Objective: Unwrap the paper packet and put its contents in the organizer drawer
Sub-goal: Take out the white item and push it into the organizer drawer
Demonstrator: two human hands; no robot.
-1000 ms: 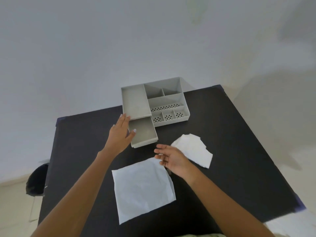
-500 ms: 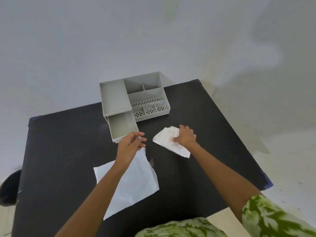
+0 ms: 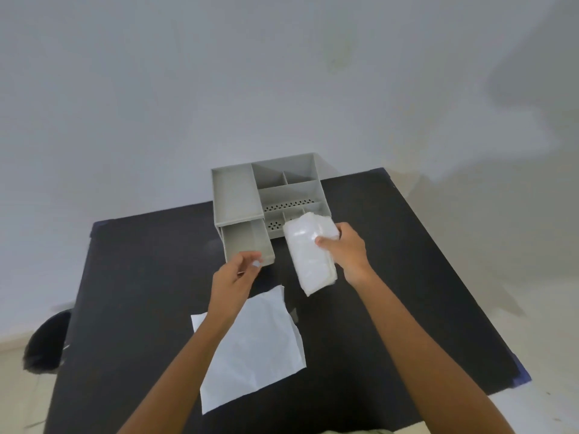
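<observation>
White and crinkled, the paper packet (image 3: 311,253) is held in the air above the black surface (image 3: 141,277), tilted so that its far end overlaps the front of the grey organizer (image 3: 269,195) in the head view. The right hand (image 3: 347,250) grasps it from the right side, thumb pressed on the top face and the other fingers wrapped around the far edge. The packet looks like a soft, thick, folded bundle; what is inside it cannot be told.

The left hand (image 3: 233,277) hovers empty just in front of the organizer drawer (image 3: 246,242), its fingers loosely curled and the thumb close to the fingertips, holding nothing. The drawer is pulled out from under the left part of the organizer and its grey floor shows bare.

The organizer itself stands at the far edge of the surface, against the pale wall (image 3: 282,73). It has a long flat tray on the left, two small compartments at the back right, a wider one in front of them, and a row of perforated cells along the front right.

A flat white sheet of paper (image 3: 260,349) lies on the surface near the person, partly under the left forearm and well apart from the packet. A dark rounded object (image 3: 45,343) shows on the floor to the left of the surface.
</observation>
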